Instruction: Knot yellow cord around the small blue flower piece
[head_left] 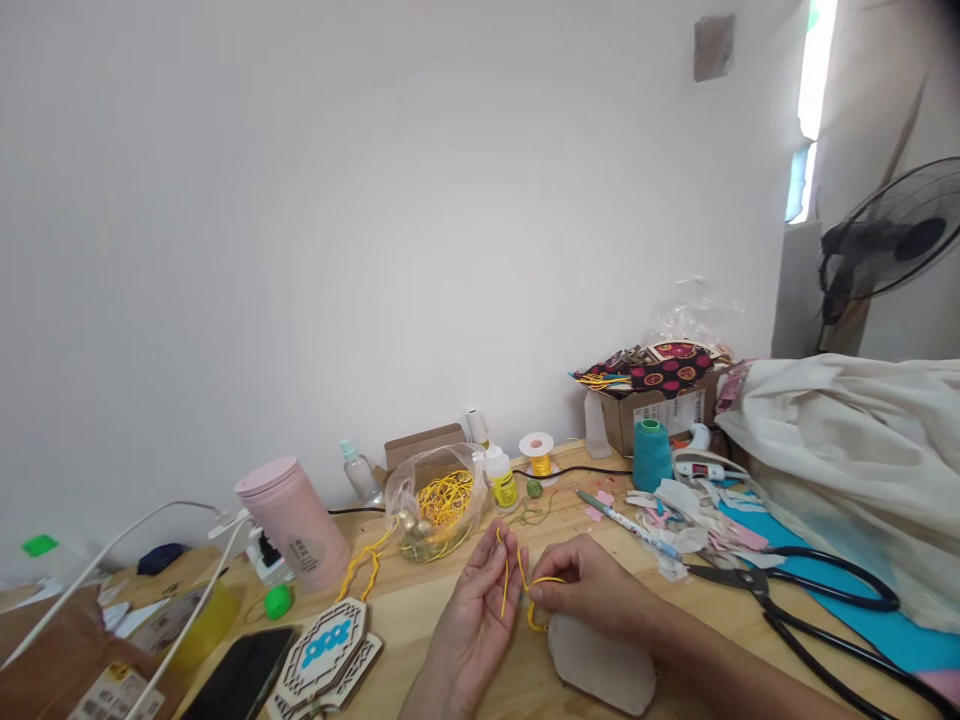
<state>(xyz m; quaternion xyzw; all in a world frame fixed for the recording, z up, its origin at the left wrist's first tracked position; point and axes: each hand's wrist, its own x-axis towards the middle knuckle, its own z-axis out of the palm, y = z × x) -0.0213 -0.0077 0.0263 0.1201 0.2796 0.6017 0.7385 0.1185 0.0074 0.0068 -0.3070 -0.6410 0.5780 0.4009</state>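
Note:
Low in the middle of the head view, both hands work a thin yellow cord [517, 585] above a wooden table [420, 610]. My left hand [476, 620] is palm up, with its fingers curled round two strands of the cord. My right hand [589, 585] pinches the cord's loop between thumb and fingers. A pale flat oval piece [607, 665] lies on the table under my right wrist. To the left lies an octagonal wooden ornament [326, 655] with a blue centre and a twisted yellow cord.
A pink tumbler [296, 520], a clear bag of yellow cord [439, 510], a glue bottle [501, 478], a yellow spool [538, 455], a teal thread cone [651, 455], a glue gun [701, 465], large black scissors [810, 600], a phone [240, 675], white cloth [855, 440], a fan [892, 240].

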